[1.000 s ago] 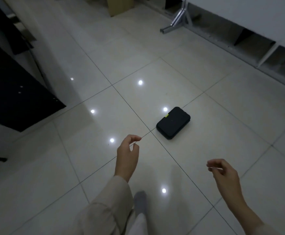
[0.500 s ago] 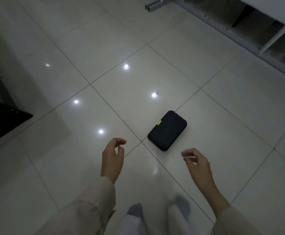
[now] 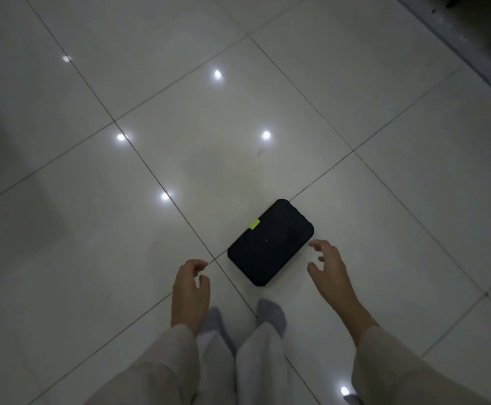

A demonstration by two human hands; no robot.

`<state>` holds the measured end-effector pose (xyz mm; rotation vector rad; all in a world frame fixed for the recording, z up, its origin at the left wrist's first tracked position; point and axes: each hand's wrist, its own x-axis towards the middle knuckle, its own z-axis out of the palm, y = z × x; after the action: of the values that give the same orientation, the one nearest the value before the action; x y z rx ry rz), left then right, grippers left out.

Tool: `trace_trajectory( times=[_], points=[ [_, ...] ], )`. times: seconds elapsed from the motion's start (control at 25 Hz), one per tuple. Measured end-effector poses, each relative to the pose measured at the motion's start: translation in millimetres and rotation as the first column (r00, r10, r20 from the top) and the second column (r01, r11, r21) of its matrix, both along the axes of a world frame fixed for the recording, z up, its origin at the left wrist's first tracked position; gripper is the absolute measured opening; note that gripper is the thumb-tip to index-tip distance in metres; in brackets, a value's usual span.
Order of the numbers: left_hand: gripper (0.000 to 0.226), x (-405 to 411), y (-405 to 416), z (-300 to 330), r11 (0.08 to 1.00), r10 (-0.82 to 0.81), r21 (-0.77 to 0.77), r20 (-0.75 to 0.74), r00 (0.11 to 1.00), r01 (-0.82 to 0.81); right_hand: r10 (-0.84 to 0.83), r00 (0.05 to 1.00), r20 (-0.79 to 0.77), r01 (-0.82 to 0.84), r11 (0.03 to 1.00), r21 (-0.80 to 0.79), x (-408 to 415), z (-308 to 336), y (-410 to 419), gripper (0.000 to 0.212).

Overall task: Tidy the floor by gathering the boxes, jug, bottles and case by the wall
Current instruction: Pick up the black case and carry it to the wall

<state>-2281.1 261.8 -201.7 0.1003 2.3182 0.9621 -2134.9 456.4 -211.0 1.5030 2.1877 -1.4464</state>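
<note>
- Shiny white floor [image 3: 355, 83] tiles fill the frame.
- Black case [image 3: 270, 244] lies low and middle.
- Right hand [image 3: 330, 268] and left hand [image 3: 190, 285] are wide, holding nothing.
- Next, I think: grab the case.

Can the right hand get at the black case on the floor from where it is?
Probably yes. The right hand hangs open beside the near right edge of the black case, fingers spread and not yet touching it. Nothing lies between them, and the floor tiles around the case are bare.
</note>
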Motion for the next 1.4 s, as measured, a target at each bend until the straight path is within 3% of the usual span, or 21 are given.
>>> trace_trajectory(
  times=[0.12, 0.24, 0.36, 0.48, 0.8, 0.96, 1.08, 1.2, 1.32, 1.4],
  points=[
    [0.026, 10.9, 20.8, -60.7, 0.993, -0.06, -0.091, 0.108, 0.992, 0.069, 0.052, 0.994, 0.097, -0.047, 0.997, -0.055, -15.9, -52.6, 30.0, 0.049],
    [0.039, 15.3, 42.6, -123.6, 0.988, 0.004, -0.153, 0.257, 0.967, 0.037, 0.113, 0.981, 0.156, -0.113, 0.994, -0.012, -35.1, -114.5, 52.3, 0.055],
    [0.047, 16.0, 66.2, -169.4, 0.986, 0.129, -0.143, 0.341, 0.931, -0.085, 0.163, 0.963, 0.217, -0.18, 0.982, 0.061, -48.3, -166.9, 69.0, 0.059],
    [0.056, 13.1, 78.2, -196.1, 0.957, 0.29, -0.136, 0.431, 0.854, -0.257, 0.114, 0.967, 0.23, -0.13, 0.99, 0.057, -54.1, -206.0, 77.3, 0.072],
    [0.077, -6.2, 70.3, -229.9, 0.941, 0.298, -0.039, 0.566, 0.769, -0.336, -0.037, 0.931, 0.362, 0.073, 0.994, -0.085, -65.9, -220.5, 98.4, 0.089],
    [0.061, -19.2, 35.1, -226.5, 0.902, 0.354, 0.002, 0.572, 0.74, -0.432, 0.111, 0.855, 0.506, -0.043, 0.989, -0.145, -85.6, -212.7, 78.5, 0.092],
    [0.055, -35.5, 6.2, -219.2, 0.904, 0.346, 0.062, 0.475, 0.809, -0.423, 0.119, 0.907, 0.403, -0.006, 0.963, -0.27, -90.0, -206.8, 49.8, 0.093],
    [0.058, -58.6, -21.9, -199.2, 0.933, 0.288, 0.129, 0.298, 0.91, -0.337, -0.105, 0.988, 0.111, 0.144, 0.885, -0.443, -87.8, -189.9, 8.7, 0.065],
    [0.053, -80.1, -53.5, -161.3, 0.948, 0.266, 0.124, 0.192, 0.945, -0.292, -0.321, 0.946, -0.045, 0.261, 0.836, -0.483, -100.9, -158.9, -42.9, 0.045],
    [0.05, -88.5, -65.6, -127.7, 0.935, 0.342, 0.069, 0.096, 0.935, -0.349, -0.232, 0.971, -0.065, 0.147, 0.785, -0.602, -138.5, -128.7, -91.0, 0.029]
  ],
)
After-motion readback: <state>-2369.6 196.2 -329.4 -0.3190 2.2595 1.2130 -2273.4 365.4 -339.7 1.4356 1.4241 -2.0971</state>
